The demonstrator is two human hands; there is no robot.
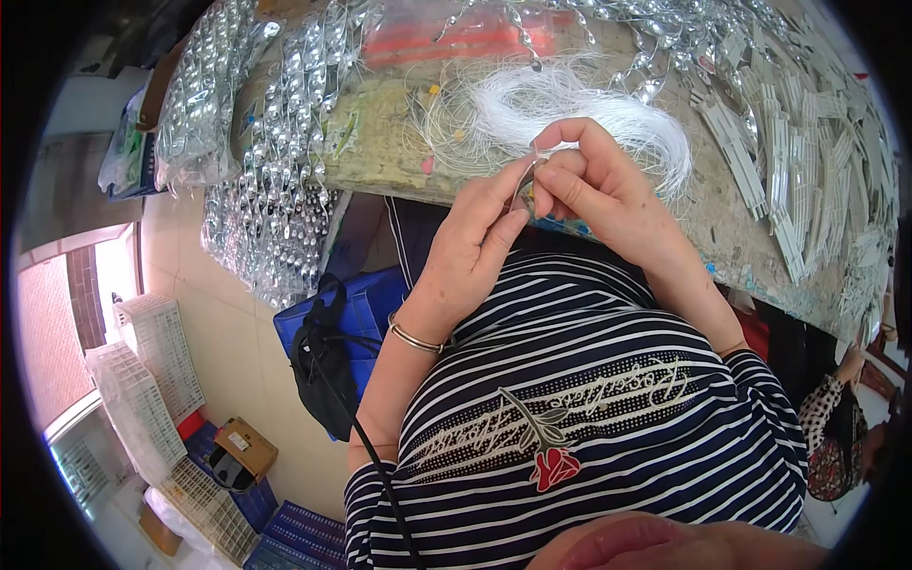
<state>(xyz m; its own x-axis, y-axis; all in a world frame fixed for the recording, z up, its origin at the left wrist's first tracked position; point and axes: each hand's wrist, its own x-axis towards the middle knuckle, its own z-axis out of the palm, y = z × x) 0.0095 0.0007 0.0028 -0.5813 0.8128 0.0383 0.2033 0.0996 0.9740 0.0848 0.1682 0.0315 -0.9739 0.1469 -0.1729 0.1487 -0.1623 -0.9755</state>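
Head view: left hand point(475, 242) and right hand point(598, 185) pinch one small clear piece point(525, 185) (bagged shiny pieces point(195, 90) nearby).

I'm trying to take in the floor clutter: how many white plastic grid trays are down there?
3, as far as shows. One white grid tray leans at upper left, a second just below it, a third lies lower by the cardboard box. More may be hidden past the rim.

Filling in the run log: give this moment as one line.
left hand: pinching small silver piece | right hand: pinching same piece | white thread bundle: on worktable
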